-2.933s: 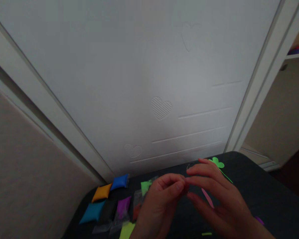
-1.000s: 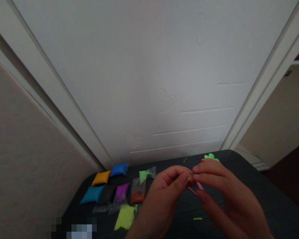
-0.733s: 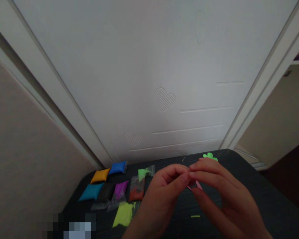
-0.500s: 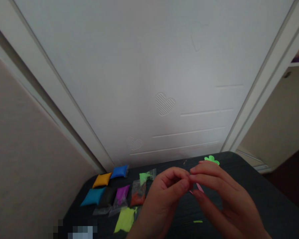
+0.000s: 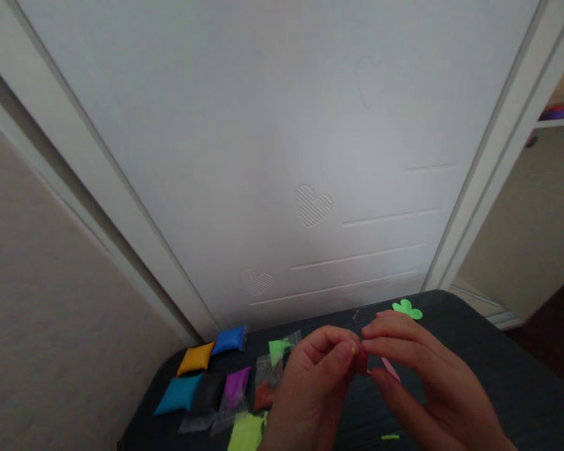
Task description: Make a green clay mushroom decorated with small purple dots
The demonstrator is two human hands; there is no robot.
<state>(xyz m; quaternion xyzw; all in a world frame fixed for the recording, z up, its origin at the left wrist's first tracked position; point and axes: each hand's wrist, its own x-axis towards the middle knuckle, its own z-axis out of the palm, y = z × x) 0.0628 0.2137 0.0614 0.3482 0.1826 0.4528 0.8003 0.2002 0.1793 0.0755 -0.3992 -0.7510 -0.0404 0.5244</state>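
My left hand (image 5: 317, 382) is closed in a pinch above the dark table (image 5: 479, 369). A tiny yellow piece (image 5: 353, 350) shows at its thumb tip; the rest is hidden by the fingers. My right hand (image 5: 425, 376) is held beside it, fingers stretched and thumb apart, its fingertips close to the left fingertips. I cannot make out anything between its fingers. Behind the right thumb a pink piece (image 5: 391, 369) is partly visible. Beyond that hand lies a light green flower-like shape (image 5: 407, 309). A thin yellow-green strip (image 5: 390, 437) lies on the table below the hands.
Several packets lie at the left: blue (image 5: 229, 339), orange-yellow (image 5: 196, 359), teal (image 5: 178, 394), black (image 5: 207, 394), purple (image 5: 237, 386), red-brown (image 5: 264, 396), green (image 5: 278, 351) and an opened yellow-green one (image 5: 245, 432). A white panel (image 5: 263, 156) with heart patterns stands behind the table.
The view has shifted slightly, so the table and packets appear lower and further right. The yellow piece now shows at my left thumb tip. Both hands stay close together.
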